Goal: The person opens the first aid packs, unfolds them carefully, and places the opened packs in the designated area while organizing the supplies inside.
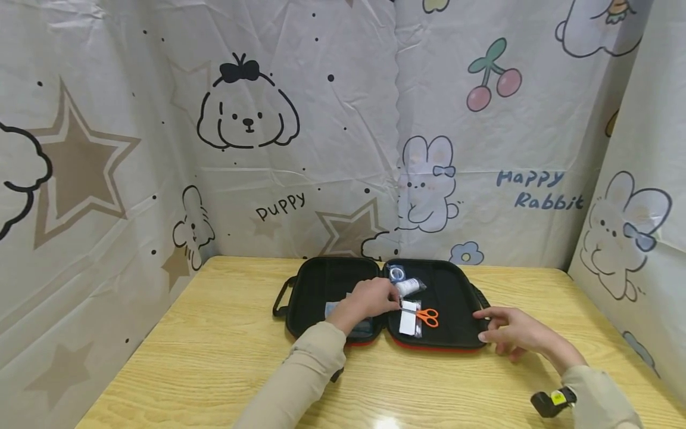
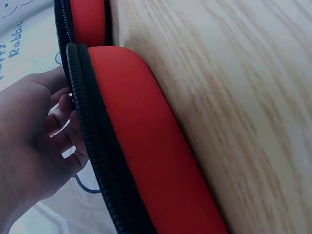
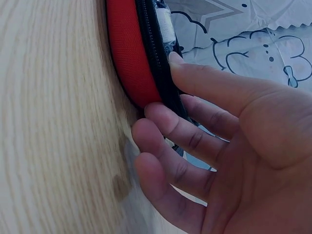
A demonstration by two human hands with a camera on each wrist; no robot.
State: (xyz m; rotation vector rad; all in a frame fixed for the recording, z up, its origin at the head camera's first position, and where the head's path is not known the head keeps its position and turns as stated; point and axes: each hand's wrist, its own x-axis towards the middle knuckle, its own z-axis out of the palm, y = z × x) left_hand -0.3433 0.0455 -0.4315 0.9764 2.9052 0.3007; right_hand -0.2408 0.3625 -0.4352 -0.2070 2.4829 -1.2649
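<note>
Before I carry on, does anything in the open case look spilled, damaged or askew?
Nothing looks spilled or damaged. In the case, the orange scissors lie crosswise over the white packet, so look slightly askew.

Yellowish wood-grain table (image 1: 214, 369) supporting black case with red outer shell (image 1: 455, 316); case lying spread open near middle of table's far edge, one black handle (image 1: 278, 311) pointing toward left edge.

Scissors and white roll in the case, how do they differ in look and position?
The scissors have orange handles; the roll is plain white. The scissors look unwrapped, while the roll is in clear wrap. The scissors sit over a white packet; the roll lies farther back. Both are in the right half of the case.
</note>
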